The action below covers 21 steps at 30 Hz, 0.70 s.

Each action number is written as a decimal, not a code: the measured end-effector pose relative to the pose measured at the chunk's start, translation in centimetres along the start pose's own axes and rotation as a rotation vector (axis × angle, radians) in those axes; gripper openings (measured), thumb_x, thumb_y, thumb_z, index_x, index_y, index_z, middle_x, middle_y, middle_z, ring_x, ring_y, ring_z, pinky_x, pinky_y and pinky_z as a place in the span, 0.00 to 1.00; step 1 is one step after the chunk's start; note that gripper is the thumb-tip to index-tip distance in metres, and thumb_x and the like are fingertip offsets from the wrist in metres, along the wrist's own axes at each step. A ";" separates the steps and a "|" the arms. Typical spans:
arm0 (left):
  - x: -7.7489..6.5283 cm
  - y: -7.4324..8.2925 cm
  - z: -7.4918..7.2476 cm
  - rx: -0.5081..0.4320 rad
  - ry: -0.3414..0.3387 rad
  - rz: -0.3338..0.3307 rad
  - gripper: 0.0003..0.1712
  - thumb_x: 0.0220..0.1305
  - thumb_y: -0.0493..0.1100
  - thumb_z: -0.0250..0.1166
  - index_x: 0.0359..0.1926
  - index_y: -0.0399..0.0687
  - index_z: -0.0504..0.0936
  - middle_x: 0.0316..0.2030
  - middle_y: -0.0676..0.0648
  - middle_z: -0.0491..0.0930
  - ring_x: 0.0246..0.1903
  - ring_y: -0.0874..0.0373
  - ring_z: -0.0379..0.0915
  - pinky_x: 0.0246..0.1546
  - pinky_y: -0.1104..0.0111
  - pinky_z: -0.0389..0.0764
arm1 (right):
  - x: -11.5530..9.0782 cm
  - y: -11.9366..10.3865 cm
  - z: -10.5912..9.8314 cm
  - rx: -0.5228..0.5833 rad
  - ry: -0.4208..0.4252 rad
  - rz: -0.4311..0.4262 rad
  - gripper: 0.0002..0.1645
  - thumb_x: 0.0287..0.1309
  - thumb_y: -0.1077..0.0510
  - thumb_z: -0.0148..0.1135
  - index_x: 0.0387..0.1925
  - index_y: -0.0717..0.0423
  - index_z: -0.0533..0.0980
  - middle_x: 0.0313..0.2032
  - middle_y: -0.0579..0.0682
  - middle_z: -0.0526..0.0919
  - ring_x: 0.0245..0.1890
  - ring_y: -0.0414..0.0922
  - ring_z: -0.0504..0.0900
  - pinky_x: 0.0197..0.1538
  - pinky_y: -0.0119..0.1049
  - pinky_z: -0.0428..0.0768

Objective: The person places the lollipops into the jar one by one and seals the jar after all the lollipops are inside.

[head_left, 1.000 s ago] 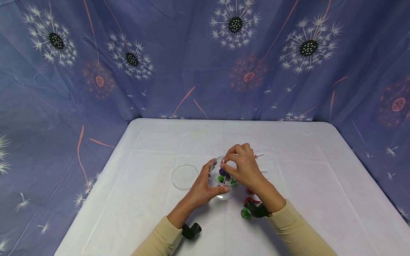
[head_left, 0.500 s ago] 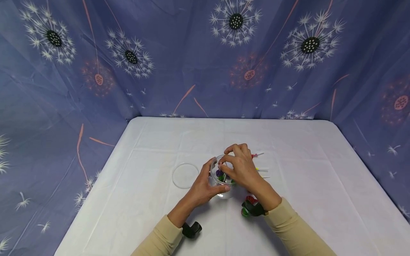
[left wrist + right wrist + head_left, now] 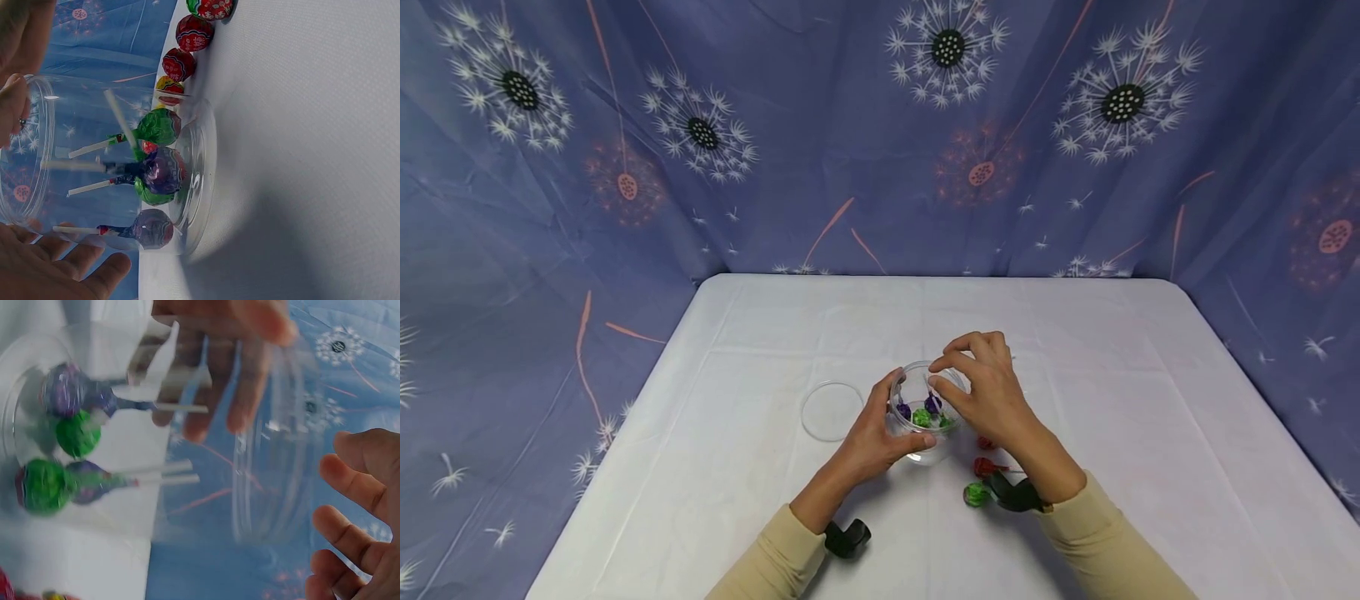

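My left hand [image 3: 880, 437] grips a clear plastic jar [image 3: 921, 457] from its left side, thumb at the near side and fingers round the far side. Inside, purple lollipops [image 3: 164, 172] and green lollipops [image 3: 44, 486] stand heads down, their white sticks pointing up toward the mouth. The jar stands upright on the table. My right hand [image 3: 988, 387] hovers at the right of the jar's rim, fingers loosely bent and apart. In the right wrist view nothing lies between those fingers.
A round clear lid [image 3: 832, 440] lies on the white table [image 3: 760, 350] left of the jar. Right of the jar lie red lollipops [image 3: 985, 467] and a green lollipop [image 3: 976, 494], partly behind the right wrist's black camera mount [image 3: 1013, 493]. A yellow lollipop [image 3: 169, 84] shows in the left wrist view.
My right hand has lowered a purple lollipop into the jar, let it go and drawn back to the right. The left hand stays on the jar.
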<state>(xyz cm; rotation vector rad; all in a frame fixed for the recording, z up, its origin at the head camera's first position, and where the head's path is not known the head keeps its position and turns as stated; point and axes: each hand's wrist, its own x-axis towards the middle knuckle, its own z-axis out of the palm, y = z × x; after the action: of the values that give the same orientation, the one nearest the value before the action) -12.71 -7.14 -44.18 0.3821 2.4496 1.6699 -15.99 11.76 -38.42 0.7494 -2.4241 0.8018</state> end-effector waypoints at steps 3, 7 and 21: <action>0.0 0.1 0.1 0.008 0.010 -0.005 0.57 0.49 0.56 0.72 0.72 0.63 0.46 0.69 0.44 0.56 0.62 0.48 0.61 0.60 0.51 0.65 | -0.5 0.1 -1.1 -0.001 0.014 0.019 0.05 0.48 0.56 0.71 0.30 0.49 0.83 0.40 0.50 0.76 0.46 0.50 0.66 0.46 0.48 0.69; 0.0 0.1 0.2 0.028 0.021 -0.011 0.57 0.47 0.57 0.73 0.72 0.63 0.47 0.69 0.47 0.56 0.64 0.49 0.60 0.63 0.51 0.63 | -1.4 0.5 -2.3 -0.007 0.006 0.058 0.05 0.47 0.57 0.71 0.30 0.49 0.83 0.39 0.49 0.76 0.46 0.49 0.65 0.45 0.45 0.68; 0.0 0.2 0.3 0.061 0.031 -0.029 0.58 0.46 0.57 0.74 0.72 0.63 0.47 0.69 0.45 0.57 0.64 0.48 0.60 0.64 0.49 0.63 | -6.9 2.4 -4.1 -0.083 -0.041 0.184 0.10 0.41 0.60 0.74 0.29 0.48 0.82 0.34 0.44 0.76 0.43 0.42 0.63 0.39 0.39 0.61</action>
<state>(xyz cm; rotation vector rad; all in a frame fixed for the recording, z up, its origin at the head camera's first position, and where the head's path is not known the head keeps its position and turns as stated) -12.61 -6.76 -44.12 0.3286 2.5209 1.6049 -11.37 18.40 -40.43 0.5222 -2.5736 0.7550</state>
